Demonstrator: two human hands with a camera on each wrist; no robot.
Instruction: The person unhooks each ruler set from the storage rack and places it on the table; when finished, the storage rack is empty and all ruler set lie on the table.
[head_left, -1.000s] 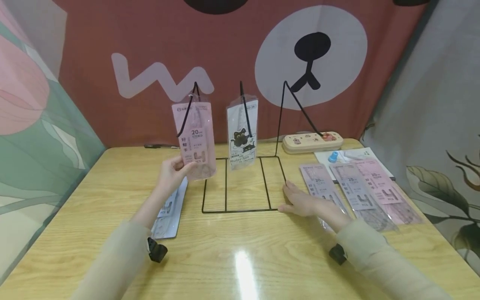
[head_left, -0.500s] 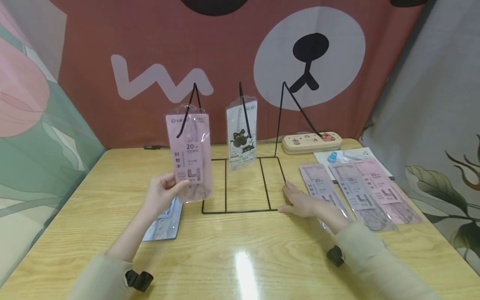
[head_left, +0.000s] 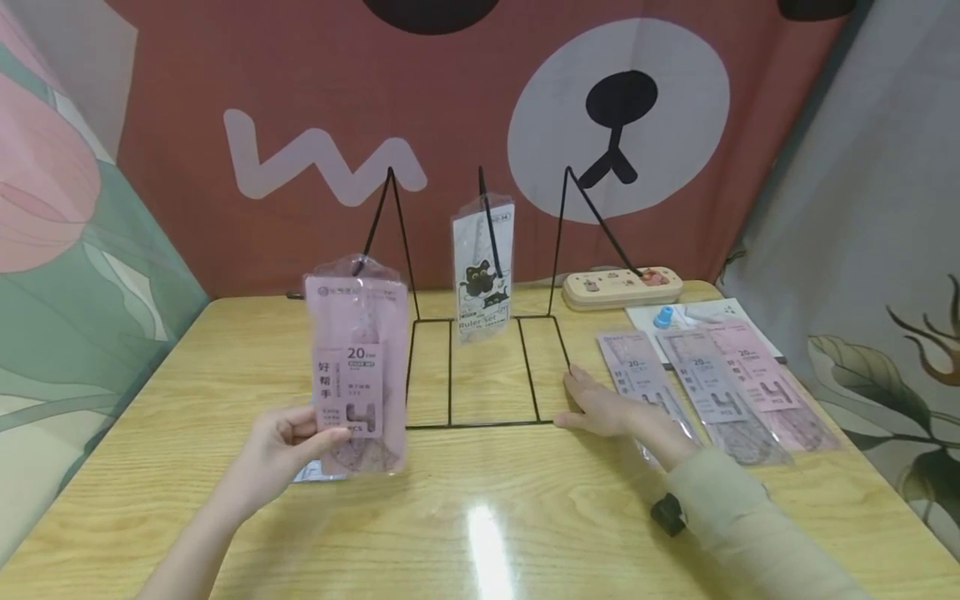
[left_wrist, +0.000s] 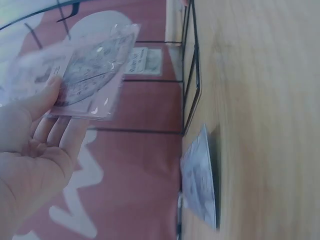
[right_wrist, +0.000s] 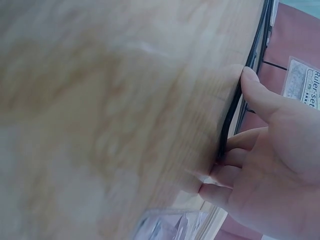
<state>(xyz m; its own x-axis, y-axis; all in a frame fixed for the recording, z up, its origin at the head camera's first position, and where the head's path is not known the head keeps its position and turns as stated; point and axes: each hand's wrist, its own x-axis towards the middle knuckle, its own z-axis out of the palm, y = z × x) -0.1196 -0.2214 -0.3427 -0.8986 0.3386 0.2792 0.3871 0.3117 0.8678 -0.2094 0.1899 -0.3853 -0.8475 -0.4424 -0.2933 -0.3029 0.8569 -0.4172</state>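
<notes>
My left hand (head_left: 277, 458) pinches a pink packaged ruler set (head_left: 356, 375) by its lower left edge, thumb in front, upright above the table. The left wrist view shows clear rulers (left_wrist: 95, 75) inside the packet. Behind it stands a black wire display rack (head_left: 495, 424). A white ruler set packet (head_left: 483, 262) with black cats hangs on its middle prong; the left and right prongs bear nothing. My right hand (head_left: 603, 408) rests at the rack's front right corner, thumb and fingertips touching the base wire (right_wrist: 232, 112).
Several packets lie at the right: a pale pink one (head_left: 637, 367), a greyish one (head_left: 712, 392) and a pink one (head_left: 772, 383). Behind are a pencil case (head_left: 622, 288) and a white sheet with a blue cap (head_left: 663, 317). A bluish packet (left_wrist: 199, 182) lies at left.
The pink packet has come away from the left prong, moving down, left and nearer to me in my left hand. My right hand stays at the rack corner.
</notes>
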